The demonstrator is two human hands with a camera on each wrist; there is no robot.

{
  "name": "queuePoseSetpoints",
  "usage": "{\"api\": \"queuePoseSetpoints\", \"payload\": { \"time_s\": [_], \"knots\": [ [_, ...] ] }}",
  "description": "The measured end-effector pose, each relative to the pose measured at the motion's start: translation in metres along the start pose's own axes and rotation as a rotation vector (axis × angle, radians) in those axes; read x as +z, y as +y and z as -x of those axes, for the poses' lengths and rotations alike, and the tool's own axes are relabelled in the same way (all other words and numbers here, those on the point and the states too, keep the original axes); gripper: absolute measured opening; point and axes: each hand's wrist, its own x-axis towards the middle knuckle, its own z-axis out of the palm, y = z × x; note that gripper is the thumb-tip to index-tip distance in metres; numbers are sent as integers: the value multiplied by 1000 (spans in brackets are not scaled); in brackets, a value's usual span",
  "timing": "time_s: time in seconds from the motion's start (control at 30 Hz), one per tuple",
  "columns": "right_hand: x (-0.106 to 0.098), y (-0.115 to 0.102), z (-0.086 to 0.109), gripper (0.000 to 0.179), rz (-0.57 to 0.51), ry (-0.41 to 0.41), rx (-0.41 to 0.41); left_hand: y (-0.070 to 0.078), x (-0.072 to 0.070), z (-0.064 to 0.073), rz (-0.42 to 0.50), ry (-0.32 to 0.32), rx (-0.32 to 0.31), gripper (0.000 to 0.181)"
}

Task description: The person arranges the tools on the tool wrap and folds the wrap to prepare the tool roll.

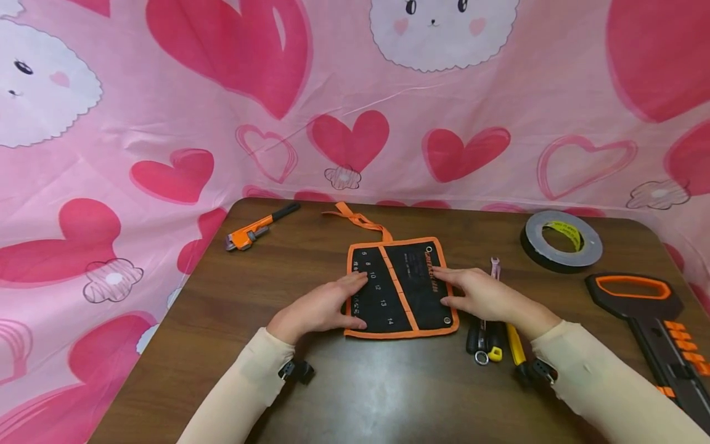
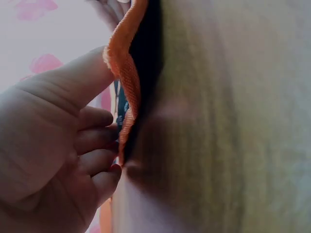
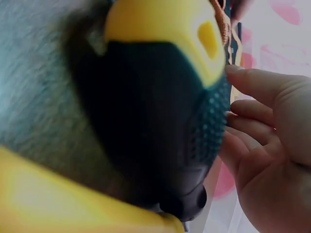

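Note:
A black tool pouch (image 1: pixel 417 296) with orange edging lies spread on the table, its left panel printed with sizes. My left hand (image 1: pixel 324 303) rests on the pouch's left edge with fingers extended. In the left wrist view, the thumb and fingertips touch the wavy orange edging (image 2: pixel 129 80). On the right edge lies my right hand (image 1: pixel 488 295), fingers also extended. Beneath and beside that forearm are a wrench (image 1: pixel 495 267) and a yellow-handled tool (image 1: pixel 516 345), partly hidden. A black-and-yellow handle (image 3: pixel 146 92) fills much of the right wrist view, beside the right fingers.
An orange pipe wrench (image 1: pixel 244 237) lies at the back left. Grey tape (image 1: pixel 585 240) sits at the back right, above a black-and-orange saw-like tool (image 1: pixel 638 302). An orange strap (image 1: pixel 360 219) trails behind the pouch. A pink heart-patterned cloth (image 1: pixel 344 74) hangs behind the brown table (image 1: pixel 266 271).

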Motion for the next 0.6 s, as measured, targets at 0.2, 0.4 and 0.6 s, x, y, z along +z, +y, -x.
{"api": "queuePoseSetpoints", "payload": {
  "time_s": [0.2, 0.4, 0.6],
  "knots": [
    [1, 0, 5, 58, 41, -1, 9, -3, 0, -10, -13, -22, 33, 97],
    [3, 0, 11, 56, 49, 18, 16, -5, -2, -22, -23, -28, 40, 95],
    [6, 1, 14, 53, 68, 28, 3, -6, -1, -26, -30, -21, 49, 96]
  ]
}}
